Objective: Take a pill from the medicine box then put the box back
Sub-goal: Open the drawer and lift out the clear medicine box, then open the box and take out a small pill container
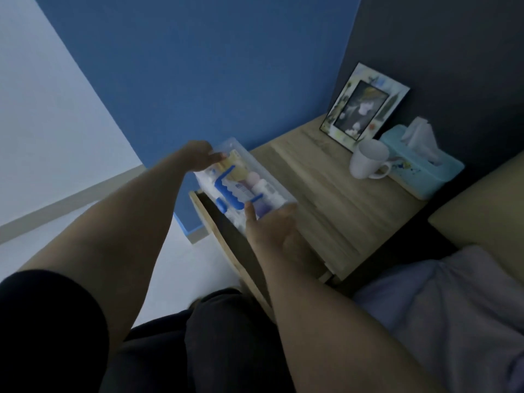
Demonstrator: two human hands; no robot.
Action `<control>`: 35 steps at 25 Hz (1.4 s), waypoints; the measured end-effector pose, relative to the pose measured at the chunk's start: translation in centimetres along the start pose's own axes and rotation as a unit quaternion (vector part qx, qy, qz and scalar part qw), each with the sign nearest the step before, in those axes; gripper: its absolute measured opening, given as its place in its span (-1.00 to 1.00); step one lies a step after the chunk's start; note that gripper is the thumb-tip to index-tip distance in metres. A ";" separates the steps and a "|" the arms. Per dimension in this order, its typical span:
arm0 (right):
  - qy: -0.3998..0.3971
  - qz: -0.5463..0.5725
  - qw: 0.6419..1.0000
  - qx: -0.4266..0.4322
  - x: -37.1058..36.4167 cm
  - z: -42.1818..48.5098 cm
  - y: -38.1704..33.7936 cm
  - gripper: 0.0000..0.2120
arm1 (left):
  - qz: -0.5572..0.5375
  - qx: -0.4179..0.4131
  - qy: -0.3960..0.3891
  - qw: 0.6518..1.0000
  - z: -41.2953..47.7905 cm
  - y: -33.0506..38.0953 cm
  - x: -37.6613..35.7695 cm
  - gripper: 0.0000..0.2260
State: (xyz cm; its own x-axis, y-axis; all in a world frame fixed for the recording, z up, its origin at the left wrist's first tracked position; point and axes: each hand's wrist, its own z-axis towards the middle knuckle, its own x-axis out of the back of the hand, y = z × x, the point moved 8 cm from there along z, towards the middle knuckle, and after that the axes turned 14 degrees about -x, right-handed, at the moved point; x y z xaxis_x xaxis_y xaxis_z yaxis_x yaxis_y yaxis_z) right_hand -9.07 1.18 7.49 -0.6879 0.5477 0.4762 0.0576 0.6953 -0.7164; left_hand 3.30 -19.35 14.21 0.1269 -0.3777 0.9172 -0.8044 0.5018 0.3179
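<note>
1. Dim light covers a bedroom corner with a wooden nightstand set against a blue wall; places below are given relative to that nightstand.
2. Nearest the camera, in front of the nightstand, are the person's dark trousers and a dark sleeve on the left arm, with a pale floor beyond them.
3. Beside the nightstand's near right corner lies lilac bedding.
4. At the nightstand's left edge an open drawer juts out, its inside dark.
5. Directly above that drawer, just off the nightstand's left edge, the clear medicine box is held between both hands; it has a blue handle and blue clasps, and bottles and packets show through the lid.
6. Closing on the box's near end is the right hand, palm partly up, thumb laid on the lid and fingers curled beneath.
7. Holding the far end is the left hand, fingers bent around that edge.
8. Whether the box touches the drawer or the nightstand top cannot be told, as the picture is blurred there.
9. On the nightstand's far right part stands a white mug, handle toward the camera.
10. Just beside the mug, further right, sits a light blue tissue box with a tissue sticking up.
11. Behind both, at the nightstand's back edge, a picture frame leans against a dark panel.
</note>
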 end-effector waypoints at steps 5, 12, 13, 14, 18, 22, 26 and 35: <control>-0.012 -0.049 0.988 0.143 7.4 3.9 -7.4 -0.07 | -0.064 -0.002 0.109 0.992 -2.1 3.6 4.9 -0.52; -0.038 -0.046 0.986 0.158 12.7 12.3 -9.1 -0.22 | -0.380 -0.047 0.183 0.906 -0.7 7.4 -0.9 -0.70; -0.035 -0.043 0.986 0.156 12.7 13.4 -8.8 -0.27 | -0.423 -0.047 0.194 0.884 -0.1 7.4 -1.9 -0.72; -0.030 -0.041 0.987 0.153 12.7 14.4 -8.5 -0.32 | -0.455 -0.048 0.198 0.867 0.7 7.3 -2.7 -0.75; -0.006 -0.045 0.985 0.166 12.0 17.6 -8.4 -0.40 | -0.507 -0.061 0.191 0.838 4.0 6.8 -5.5 -0.78; -0.018 -0.056 0.983 0.172 10.6 19.2 -8.5 -0.31 | -0.507 -0.065 0.184 0.840 5.8 5.6 -7.2 -0.73; -0.025 -0.057 0.979 0.193 9.7 19.8 -8.0 -0.39 | -0.497 -0.064 0.165 0.850 6.2 5.2 -8.5 -0.70; 0.046 -0.192 0.953 0.229 9.6 19.5 -8.3 -0.19 | -0.447 0.138 0.309 0.828 3.4 5.3 -9.7 -0.42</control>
State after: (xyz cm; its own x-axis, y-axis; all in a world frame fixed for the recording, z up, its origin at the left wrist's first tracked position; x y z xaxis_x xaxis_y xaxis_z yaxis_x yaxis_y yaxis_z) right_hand -30.24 -8.46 8.07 -0.5268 0.3474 0.7757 -0.5215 0.5885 -0.6178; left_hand -4.18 -15.68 6.13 0.9473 0.0099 0.3203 -0.3203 0.0079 0.9473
